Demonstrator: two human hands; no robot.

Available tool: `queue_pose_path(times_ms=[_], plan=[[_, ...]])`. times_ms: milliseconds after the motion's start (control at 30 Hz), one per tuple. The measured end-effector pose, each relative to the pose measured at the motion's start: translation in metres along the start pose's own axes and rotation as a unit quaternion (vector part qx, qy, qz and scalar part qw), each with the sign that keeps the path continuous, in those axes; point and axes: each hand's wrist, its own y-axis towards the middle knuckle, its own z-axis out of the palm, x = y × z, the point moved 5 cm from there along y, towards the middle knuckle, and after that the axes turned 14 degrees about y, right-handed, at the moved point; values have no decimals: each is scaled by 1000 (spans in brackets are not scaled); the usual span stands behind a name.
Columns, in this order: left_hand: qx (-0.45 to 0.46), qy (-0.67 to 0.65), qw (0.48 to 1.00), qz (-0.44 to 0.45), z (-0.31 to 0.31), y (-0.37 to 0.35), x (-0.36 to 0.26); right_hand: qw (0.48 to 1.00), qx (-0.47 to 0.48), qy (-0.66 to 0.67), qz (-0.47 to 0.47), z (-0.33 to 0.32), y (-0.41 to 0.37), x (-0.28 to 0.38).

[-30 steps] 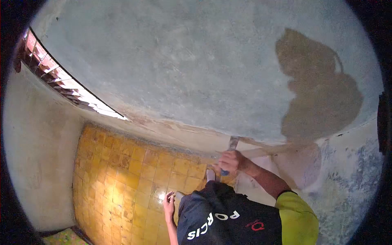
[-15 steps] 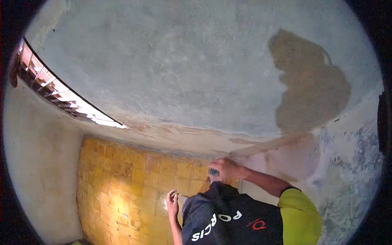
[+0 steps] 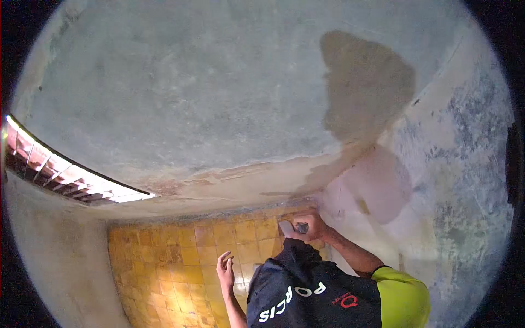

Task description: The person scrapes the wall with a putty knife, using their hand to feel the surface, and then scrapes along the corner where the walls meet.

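Observation:
My right hand (image 3: 313, 225) is closed around a small dark grey object (image 3: 302, 228), low by the corner where the walls meet the floor. The object's kind is hard to make out, since my fingers cover part of it. Just left of that hand is a pale rounded shape, possibly my foot. My left hand (image 3: 225, 268) is raised over the yellow tiled floor (image 3: 186, 257), its fingers loosely bent and apart, holding nothing. A dark shirt front (image 3: 311, 290) with white lettering and a yellow-green sleeve (image 3: 403, 298) fill the bottom.
A large grey-blue plastered wall (image 3: 208, 87) spans the top, with my shadow on it. To the right, another wall (image 3: 459, 180) has dark, worn patches. A barred opening (image 3: 71, 177) lets in light at left, above a plain wall (image 3: 60, 257).
My view has turned to the right, so the opening and my shadow appear further left. My right hand appears slightly further right, still gripping the dark object. The left hand stays raised.

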Motion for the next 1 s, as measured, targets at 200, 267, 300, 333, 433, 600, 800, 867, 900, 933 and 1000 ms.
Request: queue_pose_path(times_ms=[200,267,300,333,433,600,800,867,900,933,1000], plan=[[23,16,1000,12,4,14,-26,982,29,-11,-187,-19,24,31],[22,11,1000,16,11,16,-30,969,63,-13,-238,-22,41,46],[19,8,999,24,17,19,-29,963,82,4,-256,-22,50,58],[15,5,999,33,22,21,-31,956,103,20,-274,-22,60,69],[21,-13,1000,-1,43,20,-37,923,160,-45,-346,-19,81,86],[8,-13,1000,4,81,21,-33,925,142,-28,-350,-58,112,41],[-2,-28,1000,-6,96,18,-39,921,185,-4,-342,-67,101,42],[-12,-29,999,-14,93,16,-41,915,166,-32,-366,-71,104,26],[-19,-32,999,-15,94,21,-42,910,174,-25,-376,-68,104,29],[-20,-45,999,-11,94,21,-41,907,180,-14,-380,-61,96,36],[-23,-33,999,-16,92,26,-40,900,189,-25,-392,-60,90,47]])
